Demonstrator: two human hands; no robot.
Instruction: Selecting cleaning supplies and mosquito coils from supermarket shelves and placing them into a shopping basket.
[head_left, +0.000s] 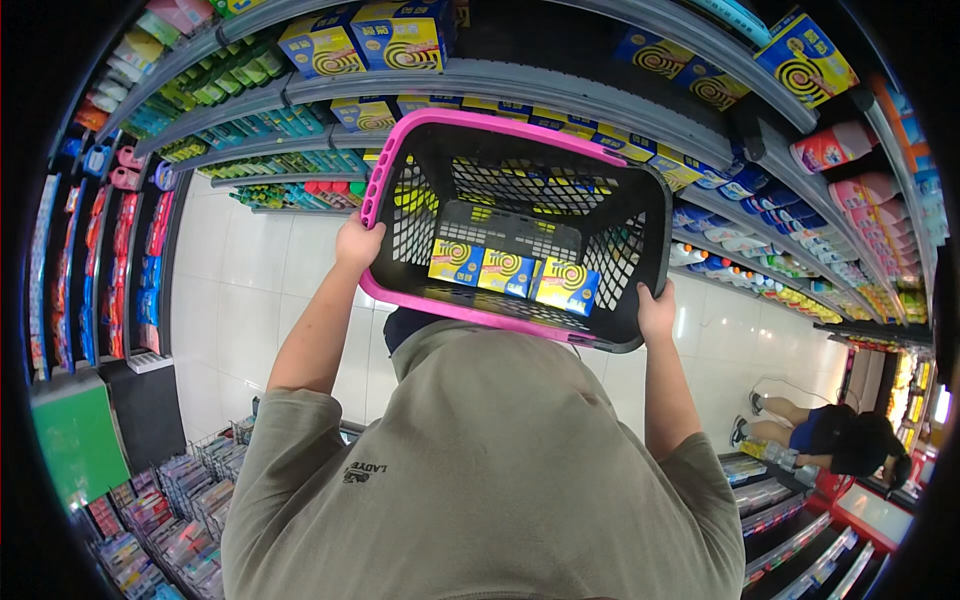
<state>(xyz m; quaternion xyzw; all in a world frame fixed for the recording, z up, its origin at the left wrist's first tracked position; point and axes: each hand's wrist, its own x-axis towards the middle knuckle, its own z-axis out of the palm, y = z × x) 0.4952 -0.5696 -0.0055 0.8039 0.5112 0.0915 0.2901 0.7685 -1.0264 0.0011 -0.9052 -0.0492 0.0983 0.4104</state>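
Both my hands hold a black plastic shopping basket (517, 196) with a pink rim in front of my torso. My left hand (358, 241) grips the pink rim at one end, and my right hand (656, 309) grips the black rim at the other end, thumb over the edge. Inside the basket, three blue and yellow boxes with a spiral coil picture stand in a row along the near side: one box (454, 262), a middle box (507, 273) and another box (566, 285). The basket's mouth faces up toward me.
Shelves (525, 86) ahead carry more coil-picture boxes (401, 37); green bottles (232, 75) stand beside them. Detergent bottles (862, 202) fill shelves on the right. Bagged goods (120, 270) hang at the far left. Another person (840, 439) bends at the far right on the tiled floor (247, 277).
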